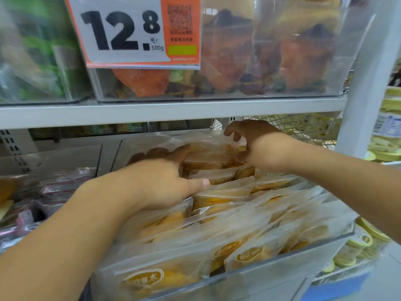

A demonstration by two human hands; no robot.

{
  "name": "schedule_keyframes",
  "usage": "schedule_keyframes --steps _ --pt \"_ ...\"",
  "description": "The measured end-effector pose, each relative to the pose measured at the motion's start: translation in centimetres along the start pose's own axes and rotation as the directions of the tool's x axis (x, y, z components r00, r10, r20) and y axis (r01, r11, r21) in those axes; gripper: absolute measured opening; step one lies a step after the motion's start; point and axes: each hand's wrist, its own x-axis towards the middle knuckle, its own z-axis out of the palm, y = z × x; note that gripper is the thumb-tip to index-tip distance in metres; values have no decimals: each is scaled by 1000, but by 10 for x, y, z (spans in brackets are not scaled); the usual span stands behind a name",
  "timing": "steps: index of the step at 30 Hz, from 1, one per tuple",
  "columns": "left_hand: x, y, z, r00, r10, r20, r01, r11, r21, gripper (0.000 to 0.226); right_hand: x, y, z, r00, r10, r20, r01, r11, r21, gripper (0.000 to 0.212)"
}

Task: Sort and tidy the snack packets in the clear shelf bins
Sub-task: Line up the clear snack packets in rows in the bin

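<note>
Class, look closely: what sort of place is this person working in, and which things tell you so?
Most likely a shop's snack aisle. A price tag reading 12.8 per 500g hangs on an upper clear bin, and both hands reach into a lower bin of yellow snack packets.

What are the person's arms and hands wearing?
Nothing at all. The left hand and right hand are bare, with no gloves, rings, watch or bracelets showing. Both forearms are bare too; no sleeve reaches into view. The fingers have short nails.

price sign (121,31) reading 12.8 above; white shelf post (368,83) right
</note>
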Motion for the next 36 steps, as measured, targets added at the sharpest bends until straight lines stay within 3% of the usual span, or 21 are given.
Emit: schedule_keyframes --steps 4,9,12,17,27,30,34,36 --pt "3 -3 0 999 31 15 -32 999 25 79 17 -4 2 998 -5 57 6 1000 -14 16" --pt "2 -1 -1 999 21 33 -21 1000 1 73 36 -9 18 981 -35 190 76 974 -212 34" --pt "1 0 -1 999 15 39 -14 1000 -7 68 42 -5 17 974 -85 211 117 983 -143 36" --pt "0 -1 -1 999 -2 49 3 1000 -16 68 39 -26 5 979 -183 89 178 982 61 23" --pt "-2 -4 2 999 -17 34 19 998 -56 71 51 -59 20 968 -126 218 159 977 -141 20" --pt "-4 -7 3 999 -27 30 28 999 -47 77 41 -62 4 976 -133 174 166 967 -194 18" --pt "-8 -4 -2 998 -31 51 34 999 -42 76 42 -52 8 996 -82 -28 85 986 141 26" --pt "-9 -2 -4 998 -32 58 34 999 -36 77 46 -44 17 990 -92 -105 106 985 139 22"
